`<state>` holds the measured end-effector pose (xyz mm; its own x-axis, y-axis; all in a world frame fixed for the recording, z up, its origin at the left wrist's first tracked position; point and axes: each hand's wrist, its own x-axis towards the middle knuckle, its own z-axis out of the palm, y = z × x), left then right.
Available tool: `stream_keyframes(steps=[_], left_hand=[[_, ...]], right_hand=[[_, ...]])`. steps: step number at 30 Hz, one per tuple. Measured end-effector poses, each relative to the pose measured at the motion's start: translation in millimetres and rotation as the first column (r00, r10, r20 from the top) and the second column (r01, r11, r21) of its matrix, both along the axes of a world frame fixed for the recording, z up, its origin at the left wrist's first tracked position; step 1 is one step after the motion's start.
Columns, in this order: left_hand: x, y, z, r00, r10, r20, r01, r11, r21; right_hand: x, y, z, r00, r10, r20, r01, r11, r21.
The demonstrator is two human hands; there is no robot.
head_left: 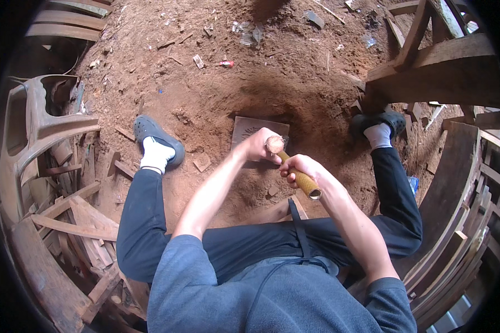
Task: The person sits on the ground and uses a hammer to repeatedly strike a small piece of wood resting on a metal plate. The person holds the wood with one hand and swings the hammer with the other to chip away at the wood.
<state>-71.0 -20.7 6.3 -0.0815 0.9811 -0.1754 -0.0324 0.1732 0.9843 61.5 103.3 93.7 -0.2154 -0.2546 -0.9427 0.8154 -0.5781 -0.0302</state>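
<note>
My left hand (255, 145) is closed around a wooden piece whose pale, round cut end (275, 145) faces up. Just to its right and nearer to me, my right hand (301, 164) wraps around a yellow, ridged tubular handle (307, 185) with a metal-rimmed, hollow-looking end. The handle slants up and left, and its far part reaches the wooden piece; whether a blade is there is hidden by my fingers. Beneath my hands, a flat board (241, 129) with dark marks lies on the sawdust-covered ground, partly covered by my left hand.
My feet in dark clogs (158, 140) are spread wide on the ground. A brown plastic chair (30, 133) and scrap wood (89, 222) lie to the left. At the right are a heavy wooden frame (439, 77) and stacked planks (455, 255). Litter is scattered ahead.
</note>
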Motion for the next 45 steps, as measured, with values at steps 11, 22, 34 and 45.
stream_keyframes(steps=[11,22,34,45], left_hand=[[59,6,-5,0.693,0.654,-0.304,-0.618,0.756,0.217],[21,-7,31,0.927,0.253,0.278,-0.270,0.963,0.023],[29,-7,35,0.887,0.438,0.147,-0.414,0.894,-0.169],[35,-1,24,0.840,0.512,0.177,-0.488,0.857,-0.166]], right_hand=[[5,9,-4,0.999,-0.035,0.009,0.035,0.999,-0.029],[12,-4,-7,0.991,-0.131,-0.018,0.130,0.990,-0.053],[23,0,-7,0.986,-0.166,-0.027,0.164,0.984,-0.076],[16,-7,-10,0.983,-0.176,-0.050,0.175,0.984,-0.036]])
